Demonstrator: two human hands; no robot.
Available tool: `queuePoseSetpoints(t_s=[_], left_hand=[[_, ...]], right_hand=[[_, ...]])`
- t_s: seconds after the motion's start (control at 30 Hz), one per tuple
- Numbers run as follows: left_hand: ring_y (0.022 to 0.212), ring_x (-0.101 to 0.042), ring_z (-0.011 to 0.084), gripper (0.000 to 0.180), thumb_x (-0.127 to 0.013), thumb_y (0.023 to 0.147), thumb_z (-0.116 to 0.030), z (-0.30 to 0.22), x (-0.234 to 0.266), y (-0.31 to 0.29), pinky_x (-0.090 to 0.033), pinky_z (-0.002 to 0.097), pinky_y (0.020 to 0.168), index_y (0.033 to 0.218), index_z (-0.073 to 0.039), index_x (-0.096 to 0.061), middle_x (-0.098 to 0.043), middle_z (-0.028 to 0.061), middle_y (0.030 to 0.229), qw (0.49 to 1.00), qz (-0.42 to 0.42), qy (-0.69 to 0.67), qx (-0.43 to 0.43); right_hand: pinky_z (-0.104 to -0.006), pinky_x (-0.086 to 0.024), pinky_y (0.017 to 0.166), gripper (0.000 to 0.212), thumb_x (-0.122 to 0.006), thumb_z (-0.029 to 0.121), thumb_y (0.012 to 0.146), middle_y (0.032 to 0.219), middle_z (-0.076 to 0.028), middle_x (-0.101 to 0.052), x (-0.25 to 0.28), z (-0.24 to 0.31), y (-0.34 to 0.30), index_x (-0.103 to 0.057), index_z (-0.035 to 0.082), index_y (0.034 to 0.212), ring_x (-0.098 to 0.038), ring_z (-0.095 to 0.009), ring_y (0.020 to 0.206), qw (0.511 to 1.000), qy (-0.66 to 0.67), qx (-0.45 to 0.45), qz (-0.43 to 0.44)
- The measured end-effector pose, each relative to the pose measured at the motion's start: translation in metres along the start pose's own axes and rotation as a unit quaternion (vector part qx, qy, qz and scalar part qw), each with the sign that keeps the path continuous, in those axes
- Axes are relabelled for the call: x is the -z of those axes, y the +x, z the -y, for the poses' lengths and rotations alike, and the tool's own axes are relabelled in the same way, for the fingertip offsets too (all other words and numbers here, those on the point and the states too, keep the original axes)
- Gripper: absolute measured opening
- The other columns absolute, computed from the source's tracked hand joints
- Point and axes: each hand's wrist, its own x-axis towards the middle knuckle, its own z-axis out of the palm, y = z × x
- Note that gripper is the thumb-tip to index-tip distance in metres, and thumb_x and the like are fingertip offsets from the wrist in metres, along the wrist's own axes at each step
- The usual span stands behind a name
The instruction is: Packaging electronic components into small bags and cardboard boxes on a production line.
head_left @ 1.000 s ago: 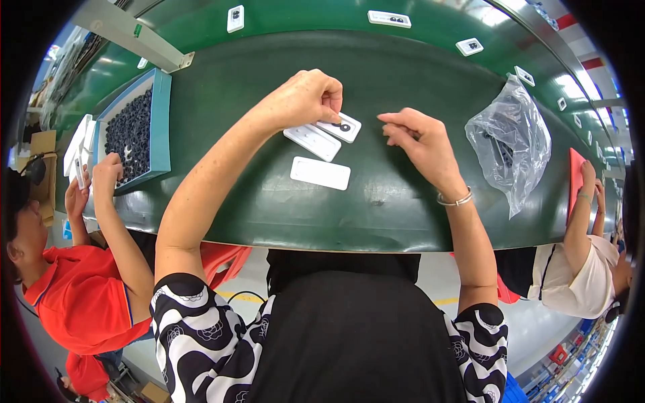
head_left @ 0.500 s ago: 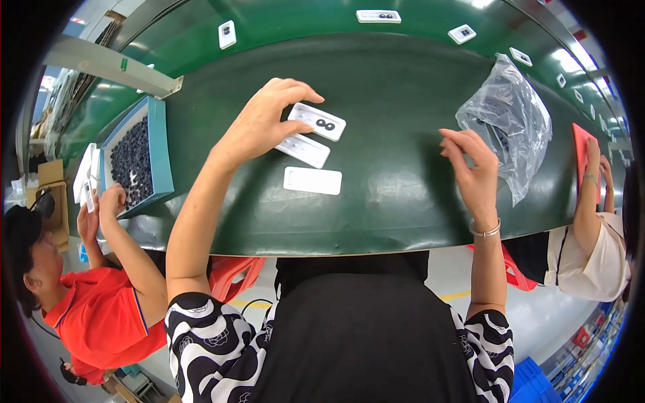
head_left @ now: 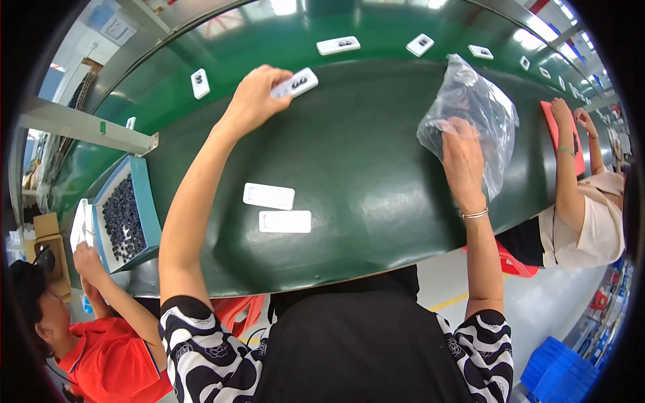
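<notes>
My left hand (head_left: pixel 252 101) is closed on a small white tray (head_left: pixel 306 81) with two black rings in it, lifted near the table's far side. Two more white trays, an upper one (head_left: pixel 269 195) and a lower one (head_left: pixel 285 221), lie on the dark green table closer to me. At the right, my right hand (head_left: pixel 463 164) reaches into the mouth of a clear plastic bag (head_left: pixel 494 114). Its fingers are bent, but the plastic and the hand itself hide the fingertips and whatever they touch.
Several white trays, such as a tray (head_left: pixel 338 45) with black parts, stand along the green strip beyond the table. A blue box (head_left: pixel 149 208) of small black pieces is at the left, beside a co-worker in red (head_left: pixel 117 356). Another person works by a red mat (head_left: pixel 552 124) at the right.
My left hand has lifted the tray with the rings off the table and carried it away from me. My right hand has moved into the bag. The whole view has shifted.
</notes>
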Motion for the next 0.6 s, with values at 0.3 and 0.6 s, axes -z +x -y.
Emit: queuePoseSetpoints(t_s=[0.3, 0.6], left_hand=[[0.103, -0.064, 0.0347, 0.042, -0.071, 0.081, -0.025, 0.113, -0.011, 0.081, -0.050, 0.0431, 0.093, 0.119, -0.008, -0.072, -0.068, 0.0173, 0.111, 0.986, -0.047, 0.153, 0.042], [0.085, -0.066, 0.0295, 0.013, -0.066, 0.080, -0.008, -0.101, -0.062, 0.014, -0.055, 0.0412, 0.077, 0.093, -0.006, -0.069, -0.069, 0.0097, 0.093, 0.913, -0.054, -0.055, -0.400]], right_hand=[[-0.0476, -0.041, 0.107, 0.042, -0.059, 0.004, 0.092, 0.140, -0.017, -0.055, -0.011, -0.006, 0.007, -0.060, 0.008, 0.135, -0.050, -0.039, 0.130, 0.991, -0.129, -0.027, -0.032], [-0.0432, -0.045, 0.107, 0.061, -0.050, -0.012, 0.086, 0.153, -0.018, -0.043, 0.001, 0.009, -0.036, -0.049, 0.006, 0.145, -0.040, -0.041, 0.141, 0.999, -0.003, -0.031, 0.021]])
